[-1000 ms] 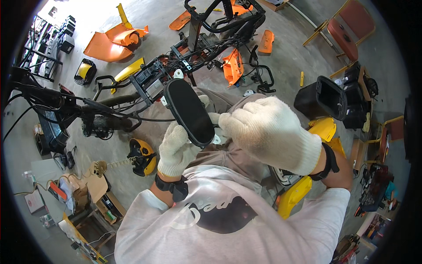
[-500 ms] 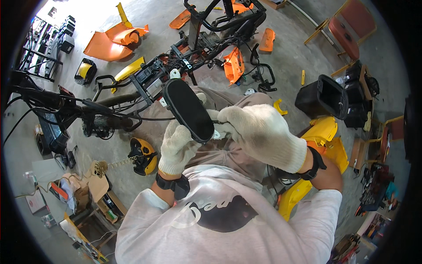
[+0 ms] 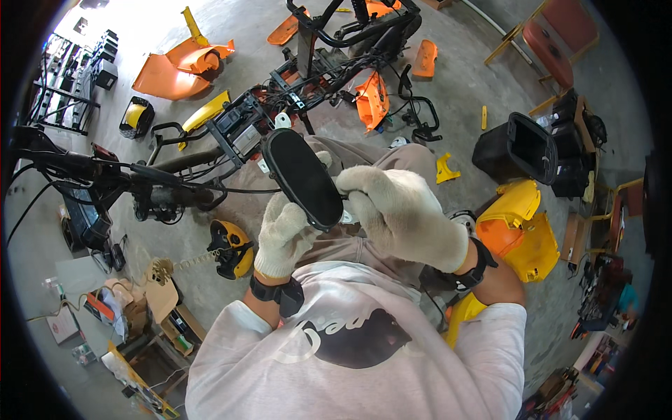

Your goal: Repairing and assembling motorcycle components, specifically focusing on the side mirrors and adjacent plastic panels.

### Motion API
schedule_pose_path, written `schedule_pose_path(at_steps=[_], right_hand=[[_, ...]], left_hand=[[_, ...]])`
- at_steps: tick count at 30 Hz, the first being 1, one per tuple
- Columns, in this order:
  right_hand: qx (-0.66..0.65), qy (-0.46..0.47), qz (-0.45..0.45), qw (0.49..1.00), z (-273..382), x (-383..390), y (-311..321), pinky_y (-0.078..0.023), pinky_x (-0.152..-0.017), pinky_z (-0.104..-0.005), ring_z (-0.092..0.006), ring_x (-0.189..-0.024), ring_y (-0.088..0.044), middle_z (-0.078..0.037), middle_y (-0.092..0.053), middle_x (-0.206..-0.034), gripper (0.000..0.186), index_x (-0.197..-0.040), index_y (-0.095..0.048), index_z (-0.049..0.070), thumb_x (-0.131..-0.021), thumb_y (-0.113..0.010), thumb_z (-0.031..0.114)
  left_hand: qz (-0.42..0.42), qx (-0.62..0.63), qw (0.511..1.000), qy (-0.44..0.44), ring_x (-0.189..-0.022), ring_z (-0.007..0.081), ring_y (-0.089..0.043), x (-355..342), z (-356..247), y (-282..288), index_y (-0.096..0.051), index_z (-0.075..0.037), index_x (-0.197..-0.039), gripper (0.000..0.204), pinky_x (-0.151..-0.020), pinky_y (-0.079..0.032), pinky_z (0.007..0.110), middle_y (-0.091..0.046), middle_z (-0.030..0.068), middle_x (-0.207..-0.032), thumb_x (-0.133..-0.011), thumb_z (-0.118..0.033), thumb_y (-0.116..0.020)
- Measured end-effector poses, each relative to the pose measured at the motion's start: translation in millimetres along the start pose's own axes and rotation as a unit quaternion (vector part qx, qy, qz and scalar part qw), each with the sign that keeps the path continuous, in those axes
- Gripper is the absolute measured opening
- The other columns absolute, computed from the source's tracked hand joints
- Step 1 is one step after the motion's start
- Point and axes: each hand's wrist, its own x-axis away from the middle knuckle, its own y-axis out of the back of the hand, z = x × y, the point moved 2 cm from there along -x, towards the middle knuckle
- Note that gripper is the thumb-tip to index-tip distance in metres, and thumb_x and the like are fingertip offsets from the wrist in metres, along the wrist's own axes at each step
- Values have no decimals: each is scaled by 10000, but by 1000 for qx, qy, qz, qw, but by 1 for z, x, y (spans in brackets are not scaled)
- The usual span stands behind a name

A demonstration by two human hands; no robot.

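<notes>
In front of my lap is a glossy black, oval instrument display point(image 3: 302, 178), tilted, with small white mounting tabs at its edge. My left hand point(image 3: 283, 236), in a cream knitted glove, is closed on the display's lower left edge; some of its fingers are hidden behind it. My right hand point(image 3: 402, 210), gloved the same way, is held in a pinch at the display's right edge. Whatever lies between those fingertips is too small or hidden to make out. Just beyond the display is the stripped scooter frame point(image 3: 280, 91), with bare wiring and black tubes.
Orange body panels point(image 3: 175, 73) lie on the concrete floor at far left. A yellow-and-black helmet point(image 3: 234, 250) is at my left, a black open bin point(image 3: 514, 147) at my right. Yellow panels point(image 3: 521, 238) lie beside my right arm. A red chair point(image 3: 549, 52) stands far right.
My right hand and forearm have shifted slightly left and inward, and its fingers at the display's edge have changed position. The display and my left hand have hardly moved.
</notes>
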Motion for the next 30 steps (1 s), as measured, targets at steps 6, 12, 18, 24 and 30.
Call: schedule_pose_path(at_steps=[6,12,18,24,30], right_hand=[[-55,-69,-11,996,-4,7,-3,-533,-618,-403,-317,-707,-688,-130,-679,-812,214,-1159,-597,50,-946,-590,57],[61,28,-3,998,-2,0,-1,-550,-624,-383,-310,-700,-700,-132,-705,-833,345,-1258,-585,40,-915,-627,44],[0,-53,-10,999,8,4,-3,-531,-613,-398,-293,-665,-668,-102,-692,-796,522,-1355,-551,42,-845,-648,-8],[116,25,-44,992,11,2,-2,-509,-606,-369,-256,-631,-652,-81,-693,-799,587,-1385,-526,41,-817,-672,6],[112,13,-19,993,7,7,-8,-497,-598,-362,-251,-610,-638,-75,-708,-849,586,-1372,-541,37,-803,-677,0]], left_hand=[[-51,-11,998,-27,-1095,238,-673,-1,7,-13,-463,45,-1419,686,-890,-588,321,-633,174,-1284,-904,-318,-733],[-12,-24,999,-40,-1117,281,-670,-3,2,-10,-438,39,-1434,693,-923,-592,362,-619,179,-1302,-914,-324,-718],[6,-39,999,-16,-1196,264,-630,1,2,-9,-402,18,-1481,728,-961,-564,378,-562,161,-1391,-909,-288,-733],[33,4,999,-28,-1209,261,-624,-1,-1,-9,-392,13,-1488,719,-990,-547,374,-556,156,-1404,-917,-267,-726],[-7,-70,997,-39,-1233,269,-612,-2,1,-17,-357,12,-1514,791,-1014,-532,367,-540,173,-1428,-904,-321,-735]])
